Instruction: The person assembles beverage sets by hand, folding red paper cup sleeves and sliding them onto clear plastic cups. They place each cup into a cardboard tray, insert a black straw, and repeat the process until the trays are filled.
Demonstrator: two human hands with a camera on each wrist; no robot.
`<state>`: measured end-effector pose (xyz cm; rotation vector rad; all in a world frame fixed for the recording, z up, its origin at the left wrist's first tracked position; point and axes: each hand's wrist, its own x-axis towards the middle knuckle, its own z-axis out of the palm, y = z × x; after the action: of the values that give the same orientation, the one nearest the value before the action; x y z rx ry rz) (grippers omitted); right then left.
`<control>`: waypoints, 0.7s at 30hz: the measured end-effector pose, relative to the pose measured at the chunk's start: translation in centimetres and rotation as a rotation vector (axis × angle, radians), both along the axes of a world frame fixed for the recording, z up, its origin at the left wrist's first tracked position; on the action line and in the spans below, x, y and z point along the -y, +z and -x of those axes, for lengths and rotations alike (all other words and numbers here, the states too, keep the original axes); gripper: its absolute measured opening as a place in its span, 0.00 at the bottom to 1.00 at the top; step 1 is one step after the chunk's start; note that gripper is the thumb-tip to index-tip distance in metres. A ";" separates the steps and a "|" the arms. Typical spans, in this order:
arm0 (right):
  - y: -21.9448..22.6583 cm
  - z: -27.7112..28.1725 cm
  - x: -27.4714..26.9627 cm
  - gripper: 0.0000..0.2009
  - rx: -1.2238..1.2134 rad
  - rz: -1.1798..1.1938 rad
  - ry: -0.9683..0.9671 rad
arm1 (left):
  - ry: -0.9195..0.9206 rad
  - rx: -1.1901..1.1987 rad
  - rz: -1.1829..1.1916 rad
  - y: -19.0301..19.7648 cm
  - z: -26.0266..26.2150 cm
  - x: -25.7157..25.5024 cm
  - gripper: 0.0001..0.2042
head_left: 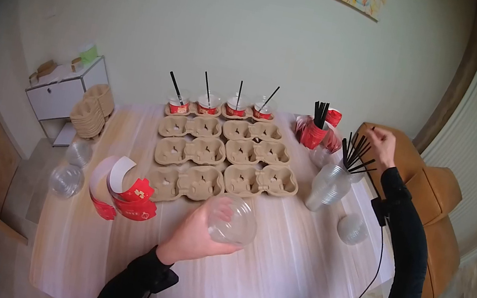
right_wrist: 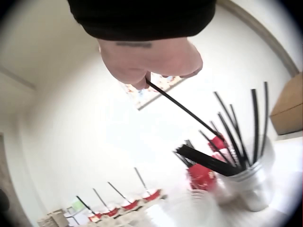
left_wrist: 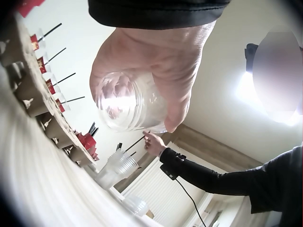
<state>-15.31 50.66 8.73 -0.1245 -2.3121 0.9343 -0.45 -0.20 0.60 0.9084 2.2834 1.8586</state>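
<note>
My left hand (head_left: 194, 238) grips a clear plastic cup (head_left: 236, 224) above the front of the table. In the left wrist view the fingers wrap around the cup (left_wrist: 120, 106), which looks see-through and bare. Over at the right, my right hand (head_left: 383, 148) pinches the upper end of a black straw (right_wrist: 182, 108). That straw slants down toward a clear cup (right_wrist: 253, 189) full of loose black straws (right_wrist: 232, 137). Beside these straws stands a leaning stack of clear cups (head_left: 331, 184).
Several cardboard cup carriers (head_left: 190, 150) fill the table's middle. Cups with red sleeves (head_left: 179, 106) and straws stand in the back row. Red paper sleeves (head_left: 137, 198) and clear lids (head_left: 66, 180) lie at left. A round clear stack (head_left: 352, 229) lies at right; a brown chair (head_left: 435, 190) adjoins the table.
</note>
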 end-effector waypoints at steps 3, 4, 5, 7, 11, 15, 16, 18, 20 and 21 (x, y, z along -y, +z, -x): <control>5.0 -2.5 5.1 0.15 -0.373 0.071 0.108 | 0.006 0.006 -0.021 -0.1 0.1 0.0 0.42; 7.1 -4.5 8.6 0.15 -0.403 0.150 0.226 | 0.009 0.012 -0.020 -0.1 0.2 0.0 0.42; 8.4 -6.6 11.9 0.14 -0.414 0.250 0.392 | 0.010 0.011 -0.037 -0.2 0.3 -0.1 0.42; 9.0 -10.9 18.0 0.12 -0.374 0.436 0.630 | 0.015 0.012 -0.050 -0.2 0.3 -0.2 0.42; 5.7 -15.4 25.2 0.12 -0.219 0.600 0.883 | 0.020 0.070 -0.117 0.1 0.1 -0.3 0.42; 1.9 -14.8 28.9 0.11 -0.030 0.612 0.927 | 0.013 0.087 -0.132 0.6 -0.2 -0.1 0.43; 0.9 -14.3 29.1 0.11 -0.029 0.614 0.943 | 0.029 0.082 -0.130 0.7 -0.1 -0.3 0.43; -0.9 -13.3 30.2 0.10 0.253 0.291 1.015 | 0.016 -0.119 -0.129 0.4 0.2 -0.6 0.43; -1.4 -12.8 31.2 0.19 -0.004 0.129 1.109 | 0.081 -0.076 -0.108 0.1 0.4 -0.4 0.43; -2.1 -13.0 31.5 0.27 -0.058 0.049 1.066 | 0.112 -0.029 -0.106 -0.1 0.5 -0.1 0.44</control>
<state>-2.35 19.17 6.60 1.1946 -2.2344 1.4306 -0.95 -0.09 0.47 0.8404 2.3176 2.0420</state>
